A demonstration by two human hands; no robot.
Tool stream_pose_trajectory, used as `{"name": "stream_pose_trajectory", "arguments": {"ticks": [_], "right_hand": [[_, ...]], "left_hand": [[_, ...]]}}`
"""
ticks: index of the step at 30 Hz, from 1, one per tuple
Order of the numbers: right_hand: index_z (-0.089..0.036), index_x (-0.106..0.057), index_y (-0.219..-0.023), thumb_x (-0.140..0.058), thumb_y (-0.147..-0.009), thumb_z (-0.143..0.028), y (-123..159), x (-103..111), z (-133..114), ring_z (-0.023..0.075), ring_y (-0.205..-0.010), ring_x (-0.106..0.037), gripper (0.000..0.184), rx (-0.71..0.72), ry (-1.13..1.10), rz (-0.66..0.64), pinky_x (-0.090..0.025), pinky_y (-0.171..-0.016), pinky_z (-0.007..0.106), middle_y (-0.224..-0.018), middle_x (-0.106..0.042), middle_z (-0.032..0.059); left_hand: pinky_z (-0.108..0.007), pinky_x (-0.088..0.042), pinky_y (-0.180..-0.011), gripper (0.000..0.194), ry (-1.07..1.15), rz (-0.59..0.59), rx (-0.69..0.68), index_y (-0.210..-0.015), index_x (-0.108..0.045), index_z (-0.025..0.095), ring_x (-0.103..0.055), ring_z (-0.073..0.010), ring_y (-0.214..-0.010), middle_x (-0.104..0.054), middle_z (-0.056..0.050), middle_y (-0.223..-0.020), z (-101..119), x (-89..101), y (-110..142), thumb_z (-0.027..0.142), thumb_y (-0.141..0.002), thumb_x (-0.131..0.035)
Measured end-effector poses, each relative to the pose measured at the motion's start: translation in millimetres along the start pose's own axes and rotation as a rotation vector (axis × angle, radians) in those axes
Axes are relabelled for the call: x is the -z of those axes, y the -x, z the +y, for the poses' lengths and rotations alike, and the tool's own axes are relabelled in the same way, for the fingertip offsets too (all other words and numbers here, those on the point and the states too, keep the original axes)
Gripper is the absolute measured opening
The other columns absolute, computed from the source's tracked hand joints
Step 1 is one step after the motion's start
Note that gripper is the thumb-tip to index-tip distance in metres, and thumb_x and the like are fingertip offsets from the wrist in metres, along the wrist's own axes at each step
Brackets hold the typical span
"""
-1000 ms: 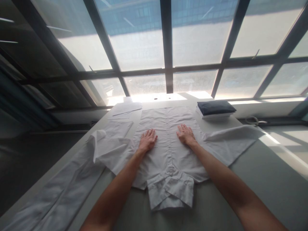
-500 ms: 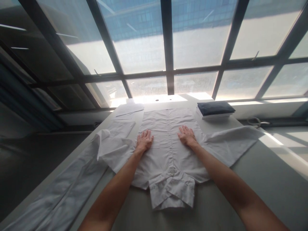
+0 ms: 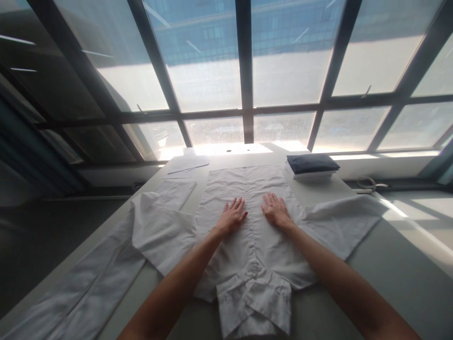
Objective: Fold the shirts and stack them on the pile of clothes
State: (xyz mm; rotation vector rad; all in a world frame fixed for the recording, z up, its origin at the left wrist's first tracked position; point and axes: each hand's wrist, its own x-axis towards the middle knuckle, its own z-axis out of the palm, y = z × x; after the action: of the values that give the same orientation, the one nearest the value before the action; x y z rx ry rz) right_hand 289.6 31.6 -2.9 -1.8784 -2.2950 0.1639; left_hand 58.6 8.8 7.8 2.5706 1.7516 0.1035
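Note:
A white button-up shirt [image 3: 226,255] lies front side up on the table, its collar [image 3: 253,300] toward me and its hem toward the window. My left hand [image 3: 233,215] rests flat on the shirt front, just left of the button strip, fingers spread. On the other side of the strip, my right hand [image 3: 276,209] also presses flat with its fingers stretched out. Both sleeves spread outward: the right sleeve [image 3: 343,222] runs out smoothly, while the left sleeve [image 3: 163,231] is rumpled and overlaps another pale garment [image 3: 95,278].
At the back right of the table [image 3: 378,283] sits a folded stack with a dark cloth [image 3: 311,163] on top. White paper sheets [image 3: 187,164] lie at the back left. Windows [image 3: 212,85] rise behind. A coiled cable [image 3: 368,184] rests beyond the table's right side.
My left hand has slid right across the shirt toward the button strip. My right hand stays at nearly the same place. The shirt sits slightly closer to me in view.

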Motion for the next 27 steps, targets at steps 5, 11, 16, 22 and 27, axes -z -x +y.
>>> {"name": "stream_pose_trajectory", "arguments": {"ticks": [5,11,16,22,27], "right_hand": [[-0.019,-0.032,-0.163,-0.031,-0.104,-0.044,1.1,1.7,-0.4,0.0235,-0.157,-0.018,0.064,-0.009,-0.012,-0.005,-0.01,-0.126,0.047,-0.171,-0.023,0.0086],[-0.019,-0.033,-0.163,-0.033,-0.104,-0.043,1.1,-0.8,0.9,0.0229,-0.157,-0.018,0.063,-0.003,-0.017,0.011,-0.009,-0.126,0.046,-0.171,-0.022,0.0082],[-0.019,-0.033,-0.163,-0.033,-0.104,-0.044,0.9,-1.0,0.9,0.0228,-0.157,-0.018,0.063,-0.008,-0.031,0.019,-0.008,-0.126,0.045,-0.171,-0.023,0.0085],[-0.019,-0.034,-0.162,-0.034,-0.104,-0.043,1.1,-2.8,0.2,0.0229,-0.157,-0.019,0.063,-0.01,-0.036,0.033,-0.008,-0.126,0.046,-0.171,-0.023,0.0088],[-0.018,-0.036,-0.161,-0.035,-0.104,-0.043,0.1,-5.8,1.7,0.023,-0.157,-0.019,0.062,-0.004,-0.036,0.052,-0.008,-0.126,0.046,-0.17,-0.025,0.009]], "left_hand": [[-0.047,-0.023,-0.126,0.06,0.03,0.0,-0.137,-0.163,-0.03,0.023,-0.022,-0.0221,-0.157,-0.03,-0.009,-0.168,11.4,-3.3,-24.9,0.049,-0.109,-0.03],[-0.053,-0.02,-0.125,0.057,0.001,-0.04,0.073,-0.163,-0.031,0.027,-0.018,-0.0272,-0.158,-0.025,-0.007,-0.17,-60.8,8.5,-37.8,0.046,-0.109,-0.028],[-0.055,-0.019,-0.126,0.063,-0.049,-0.031,0.371,-0.164,-0.027,0.02,-0.017,-0.0318,-0.158,-0.017,-0.011,-0.172,-122.4,15.9,-43.5,0.048,-0.108,-0.026],[-0.066,-0.014,-0.123,0.064,-0.012,-0.069,0.491,-0.161,-0.029,0.008,-0.017,-0.0371,-0.157,-0.019,-0.022,-0.17,-116.4,30.9,-54.6,0.041,-0.107,-0.029],[-0.053,-0.02,-0.126,0.059,0.018,-0.009,0.308,-0.16,-0.035,0.018,-0.022,-0.0298,-0.157,-0.028,-0.013,-0.169,-48.5,16.0,-64.7,0.044,-0.107,-0.03]]}}
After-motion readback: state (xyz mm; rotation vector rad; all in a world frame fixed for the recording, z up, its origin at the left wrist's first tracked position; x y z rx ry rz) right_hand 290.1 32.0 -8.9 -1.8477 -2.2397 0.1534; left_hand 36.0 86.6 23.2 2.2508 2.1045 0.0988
